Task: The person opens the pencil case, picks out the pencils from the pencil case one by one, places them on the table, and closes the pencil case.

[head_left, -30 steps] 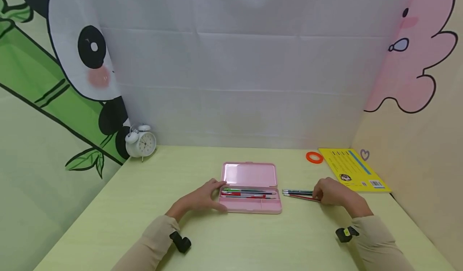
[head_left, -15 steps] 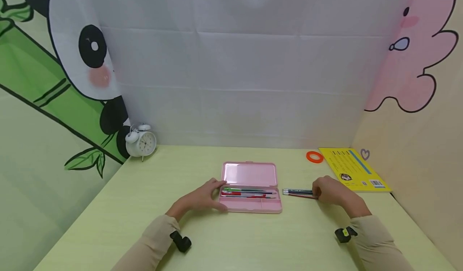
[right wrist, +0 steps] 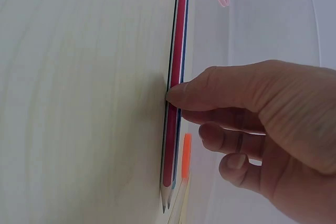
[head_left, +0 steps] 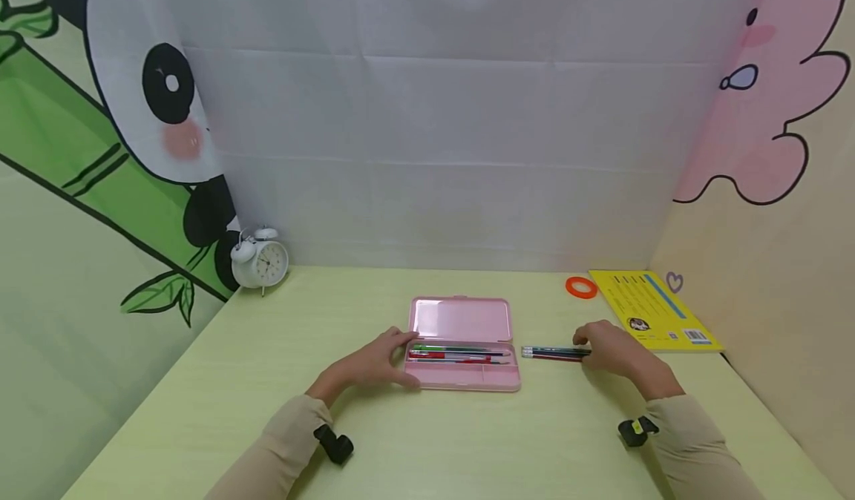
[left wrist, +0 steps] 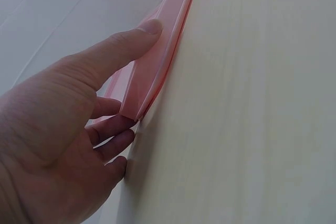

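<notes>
A pink pencil case point(head_left: 461, 320) lies with its lid back on the table, several pens and pencils point(head_left: 457, 355) in its tray. My left hand point(head_left: 364, 364) holds its left end; in the left wrist view the thumb lies on the front side of the case point(left wrist: 149, 69) and the fingers are at its end. To the right of the case, my right hand point(head_left: 613, 349) pinches a small bundle of pencils point(head_left: 551, 353) near the sharpened ends. The right wrist view has the thumb on a red-striped pencil point(right wrist: 178, 51), with dark ones beside it, all lying side by side.
An orange ring point(head_left: 581, 287) and a yellow book point(head_left: 657, 314) lie at the back right of the table point(head_left: 454, 441). At the back left corner stands a white alarm clock point(head_left: 262, 262). A white cloth point(head_left: 454, 114) hangs behind the table.
The red pencil, which lay at a slant before, has come in alongside the others. My right fingers have shifted and spread a little on the bundle. The left hand and the case stay put.
</notes>
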`<move>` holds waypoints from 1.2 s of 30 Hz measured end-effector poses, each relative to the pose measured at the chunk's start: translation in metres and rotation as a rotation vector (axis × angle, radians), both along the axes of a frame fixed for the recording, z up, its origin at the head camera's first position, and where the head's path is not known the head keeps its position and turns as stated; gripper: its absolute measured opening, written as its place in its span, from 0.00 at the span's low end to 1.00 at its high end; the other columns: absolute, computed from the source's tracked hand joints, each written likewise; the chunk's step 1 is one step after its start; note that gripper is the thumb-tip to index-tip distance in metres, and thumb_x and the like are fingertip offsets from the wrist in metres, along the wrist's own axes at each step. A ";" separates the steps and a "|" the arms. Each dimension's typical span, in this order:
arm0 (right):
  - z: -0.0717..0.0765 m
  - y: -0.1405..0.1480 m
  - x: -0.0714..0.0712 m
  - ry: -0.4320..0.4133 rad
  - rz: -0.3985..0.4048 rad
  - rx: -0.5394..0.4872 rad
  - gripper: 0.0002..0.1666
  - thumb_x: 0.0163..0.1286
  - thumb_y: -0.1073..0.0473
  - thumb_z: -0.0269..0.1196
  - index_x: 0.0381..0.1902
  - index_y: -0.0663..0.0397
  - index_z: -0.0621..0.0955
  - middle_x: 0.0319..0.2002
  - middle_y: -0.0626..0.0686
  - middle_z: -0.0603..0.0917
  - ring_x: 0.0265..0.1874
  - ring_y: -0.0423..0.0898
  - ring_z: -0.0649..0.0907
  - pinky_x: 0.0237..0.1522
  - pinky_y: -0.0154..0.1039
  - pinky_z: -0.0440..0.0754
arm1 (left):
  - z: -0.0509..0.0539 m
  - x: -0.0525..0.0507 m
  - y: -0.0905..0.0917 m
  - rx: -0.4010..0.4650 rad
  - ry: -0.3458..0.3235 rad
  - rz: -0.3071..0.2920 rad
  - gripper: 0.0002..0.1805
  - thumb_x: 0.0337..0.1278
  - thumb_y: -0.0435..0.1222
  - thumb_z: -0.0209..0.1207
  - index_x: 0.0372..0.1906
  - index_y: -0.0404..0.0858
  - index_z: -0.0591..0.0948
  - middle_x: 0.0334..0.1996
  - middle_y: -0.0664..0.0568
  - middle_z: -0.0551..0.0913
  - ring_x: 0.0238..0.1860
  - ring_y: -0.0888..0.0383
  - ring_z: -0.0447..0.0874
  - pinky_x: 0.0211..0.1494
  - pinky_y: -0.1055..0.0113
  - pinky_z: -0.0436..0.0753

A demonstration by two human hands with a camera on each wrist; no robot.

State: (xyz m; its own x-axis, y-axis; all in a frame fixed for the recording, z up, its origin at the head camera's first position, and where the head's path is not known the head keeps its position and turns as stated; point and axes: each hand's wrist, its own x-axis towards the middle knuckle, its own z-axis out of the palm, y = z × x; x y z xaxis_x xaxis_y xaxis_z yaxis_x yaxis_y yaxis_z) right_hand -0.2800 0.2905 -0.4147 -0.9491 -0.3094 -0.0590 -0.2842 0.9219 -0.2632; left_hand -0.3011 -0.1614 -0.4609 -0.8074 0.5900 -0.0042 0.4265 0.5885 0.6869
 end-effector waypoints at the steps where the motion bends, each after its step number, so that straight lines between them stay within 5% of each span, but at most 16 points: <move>1: 0.000 0.000 0.000 -0.003 0.002 -0.002 0.17 0.57 0.71 0.70 0.47 0.62 0.86 0.41 0.53 0.85 0.39 0.51 0.79 0.50 0.54 0.80 | 0.000 0.000 0.000 0.000 -0.001 0.001 0.54 0.44 0.56 0.74 0.76 0.41 0.64 0.52 0.55 0.68 0.56 0.55 0.66 0.60 0.53 0.71; 36: 0.000 0.002 0.002 -0.006 0.031 -0.022 0.16 0.58 0.72 0.70 0.45 0.60 0.86 0.39 0.51 0.85 0.39 0.50 0.79 0.49 0.52 0.80 | 0.001 0.003 0.000 -0.015 0.015 0.001 0.54 0.45 0.57 0.74 0.76 0.41 0.64 0.53 0.54 0.68 0.57 0.54 0.66 0.62 0.50 0.70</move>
